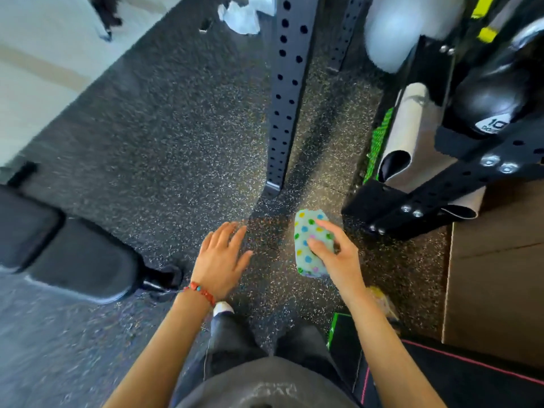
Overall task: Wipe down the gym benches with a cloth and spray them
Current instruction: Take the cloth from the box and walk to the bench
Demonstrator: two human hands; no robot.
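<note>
Speckled black rubber floor (164, 119) underfoot, filling most of the view. Black padded bench (73, 257) at the left edge, well apart from both hands, its dark foot (160, 279) resting on the floor near the left wrist. Perforated black rack upright (284, 92) standing on the floor straight ahead, a second perforated beam (459, 184) with bolts crossing at the right. Rolled pale mat (412, 142) lying beside that beam, against a green-edged strip (378, 142). Black weight (488, 98) stored above on the right (a printed "10" visible on it). Brown box (497, 275) at the right edge. White crumpled plastic (240, 16) far ahead on the floor. Left hand (222, 257) held out over the floor, fingers spread and straight, holding nothing, a red beaded bracelet (200, 291) around its wrist. Right hand (332, 251) pinching a folded cloth (309, 245), pale green with coloured dots, thumb and fingers curled round its edge, held in the air above the floor, just beside the left hand but not touching it.
</note>
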